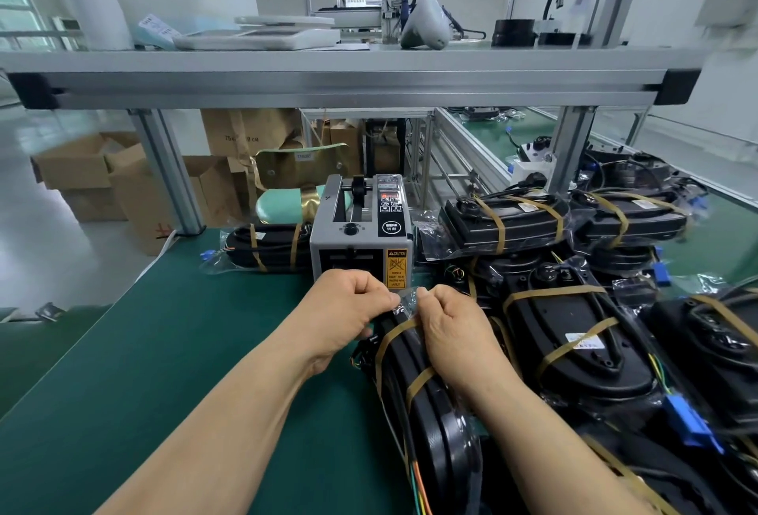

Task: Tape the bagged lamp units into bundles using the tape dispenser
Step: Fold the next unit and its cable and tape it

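Directly ahead, two bare forearms reach in over a green mat (156, 358) that covers the workbench. The left hand (348, 309) and right hand (449, 330) meet knuckle to knuckle, each with its fingers curled, pinching the loose clear plastic at the far end of a bagged lamp unit (422, 403). The black unit lies lengthwise on the mat, running from the hands back towards the viewer. Two bands of brown tape (393, 330) already cross it, and coloured wires trail from its near end.

Just beyond the hands stands the tape dispenser (361, 235), a grey box with a yellow caution label on its front. The left hand covers part of its outlet slot.

On the right, filling that side of the bench, is a crowded pile of taped bundles (566, 334), black lamp units in clear bags with brown bands, some stacked on others. A blue connector (689, 422) sticks out among them. One more bundle (270, 245) lies to the left behind the dispenser.

An aluminium shelf (328, 79) spans the view overhead, carrying a white scale (262, 36) and other equipment that is too blurred to name. Beneath it, past the bench, are a pale green chair (283, 202) and open cardboard boxes (82, 170) on the floor.
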Demonstrator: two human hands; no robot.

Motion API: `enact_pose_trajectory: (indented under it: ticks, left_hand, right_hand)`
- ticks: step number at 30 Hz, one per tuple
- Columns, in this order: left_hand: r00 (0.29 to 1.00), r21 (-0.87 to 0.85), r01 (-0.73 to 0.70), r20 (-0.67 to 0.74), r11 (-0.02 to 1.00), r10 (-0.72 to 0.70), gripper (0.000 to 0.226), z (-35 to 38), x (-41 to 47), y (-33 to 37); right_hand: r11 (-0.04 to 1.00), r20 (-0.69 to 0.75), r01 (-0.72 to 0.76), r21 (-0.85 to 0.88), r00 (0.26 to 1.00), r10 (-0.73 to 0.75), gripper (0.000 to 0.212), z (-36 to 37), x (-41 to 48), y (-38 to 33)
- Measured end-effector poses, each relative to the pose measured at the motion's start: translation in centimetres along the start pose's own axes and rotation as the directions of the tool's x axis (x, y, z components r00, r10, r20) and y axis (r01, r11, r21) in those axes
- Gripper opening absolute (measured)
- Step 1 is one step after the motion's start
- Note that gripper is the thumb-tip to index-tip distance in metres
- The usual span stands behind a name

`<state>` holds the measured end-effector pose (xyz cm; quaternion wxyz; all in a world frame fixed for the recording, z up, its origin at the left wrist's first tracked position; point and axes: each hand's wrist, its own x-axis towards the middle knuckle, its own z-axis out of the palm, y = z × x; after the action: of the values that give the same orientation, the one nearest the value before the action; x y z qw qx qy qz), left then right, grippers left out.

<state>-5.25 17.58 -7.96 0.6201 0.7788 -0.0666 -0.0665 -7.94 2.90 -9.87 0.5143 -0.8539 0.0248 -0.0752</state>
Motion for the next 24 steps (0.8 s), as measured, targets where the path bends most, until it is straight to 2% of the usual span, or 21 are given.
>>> enact_pose_trajectory:
  ticks: [7,17,22,24]
  left_hand:
    - [1.000,-0.019,0.012,-0.006,1.000,-0.012,0.036,-0.1,0.0,-0.2]
    - [0.998,0.039,-0.031,-0.059,0.999,0.033,0.036,0.1,0.1,-0.9]
    - [0.985,0.235,-0.076,-0.136,0.969,0.110,0.014,0.3,-0.2,-1.2]
    - [0.973,0.294,-0.047,-0.201,0.955,0.110,0.017,0.5,-0.2,-1.6]
  right_hand:
    - [1.000,-0.018,0.006,-0.005,1.000,-0.006,0.042,0.1,0.1,0.1]
    - [1.000,-0.022,0.021,-0.021,1.000,-0.021,0.042,0.0,0.1,0.3]
    - [1.000,-0.017,0.021,-0.012,1.000,-0.022,0.040,0.0,0.2,0.4]
    - [1.000,-0.020,0.018,-0.006,1.000,-0.018,0.041,0.0,0.2,0.4]
